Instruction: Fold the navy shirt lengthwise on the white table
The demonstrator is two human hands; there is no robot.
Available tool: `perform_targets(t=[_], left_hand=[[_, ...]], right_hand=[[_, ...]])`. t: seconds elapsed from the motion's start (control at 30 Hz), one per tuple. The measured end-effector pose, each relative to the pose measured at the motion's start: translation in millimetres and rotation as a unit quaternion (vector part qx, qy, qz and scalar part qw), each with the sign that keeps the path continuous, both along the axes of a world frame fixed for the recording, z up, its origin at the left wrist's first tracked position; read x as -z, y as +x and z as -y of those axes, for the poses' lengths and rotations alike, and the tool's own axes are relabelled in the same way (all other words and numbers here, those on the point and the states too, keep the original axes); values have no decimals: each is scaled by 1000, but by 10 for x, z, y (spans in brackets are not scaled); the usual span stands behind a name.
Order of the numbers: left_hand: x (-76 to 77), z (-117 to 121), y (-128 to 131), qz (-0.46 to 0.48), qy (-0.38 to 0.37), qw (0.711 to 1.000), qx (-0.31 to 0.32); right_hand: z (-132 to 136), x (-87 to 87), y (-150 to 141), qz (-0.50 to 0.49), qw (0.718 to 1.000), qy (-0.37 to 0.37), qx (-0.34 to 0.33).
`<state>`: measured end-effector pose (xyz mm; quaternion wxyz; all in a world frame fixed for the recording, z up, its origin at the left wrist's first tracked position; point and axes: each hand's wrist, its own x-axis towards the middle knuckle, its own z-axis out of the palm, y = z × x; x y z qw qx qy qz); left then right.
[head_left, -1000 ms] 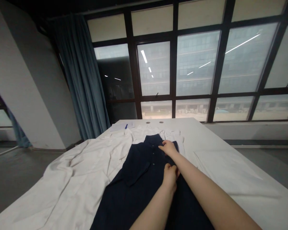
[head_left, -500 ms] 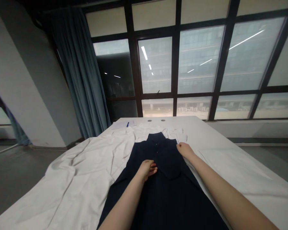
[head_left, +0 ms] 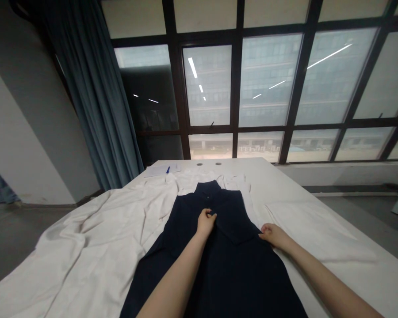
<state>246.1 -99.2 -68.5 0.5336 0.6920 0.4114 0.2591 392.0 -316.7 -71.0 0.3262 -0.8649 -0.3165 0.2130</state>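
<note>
Room opens above the white cloth (head_left: pixel 99 234), but the left forearm (head_left: pixel 175 274) crosses the dark shirt (head_left: pixel 239 265)

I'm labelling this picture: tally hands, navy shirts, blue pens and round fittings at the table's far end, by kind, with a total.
Left hand and right hand: 2
Navy shirt: 1
Blue pen: 1
Round fittings: 2
Total: 6

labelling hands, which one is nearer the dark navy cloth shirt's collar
Left: left hand just below the collar; right hand farther, at the right edge of the shirt.
</note>
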Motion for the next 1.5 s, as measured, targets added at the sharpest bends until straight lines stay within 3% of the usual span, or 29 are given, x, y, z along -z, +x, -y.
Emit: perform_targets(t=[0.2, 0.3, 0.4, 0.53, 0.6, 0.67, 0.77, 0.87, 0.97, 1.07, 1.17, 1.23, 1.3, 1.4, 1.5], left_hand=[[55, 48, -8, -16, 48, 999, 4], [50, 42, -9, -48, 98, 994, 30], [42, 45, -11, -65, 107, 991, 47], [-23, 140, -56, -88, 123, 987, 54], [-81, 267, -92, -130, 198, 971, 24], [-125, 443, -128, -176, 317, 932, 26], [-121, 713, -178, -196, 440, 860, 165], [-54, 874, -228, -216, 428, 835, 271], [3, 916, -271, -225, 398, 843, 285], [34, 898, -283, -206, 397, 852, 272], [68, 829, -248, -205, 391, 868, 228], [86, 751, -211, -229, 379, 876, 190], [81, 656, -182, -261, 368, 876, 168], [-12, 459, -164, -292, 358, 866, 194], [-205, 90, -151, -277, 342, 873, 208]], right_hand=[[136, -53, -287, 167, 983, 77, -15], [196, 1, -380, 189, 980, 51, -43], [290, 51, -367, 194, 980, 21, -26], [310, -68, -324, 204, 978, -16, -48], [195, -165, -320, 230, 970, 9, -77], [-11, -216, -315, 270, 956, 43, -106], [-388, -160, -247, 296, 943, 10, -151], [-681, -43, -45, 283, 943, -84, -151], [-849, -6, 226, 266, 945, -155, -113], [-979, -39, 419, 305, 938, -141, -82], [-1106, -31, 501, 336, 926, -123, -123], [-1166, 17, 540, 313, 927, -153, -136], [-1199, 73, 593, 284, 935, -185, -105], [-1238, 104, 693, 259, 943, -205, -48], [-1336, 44, 760, 281, 945, -166, 1]])
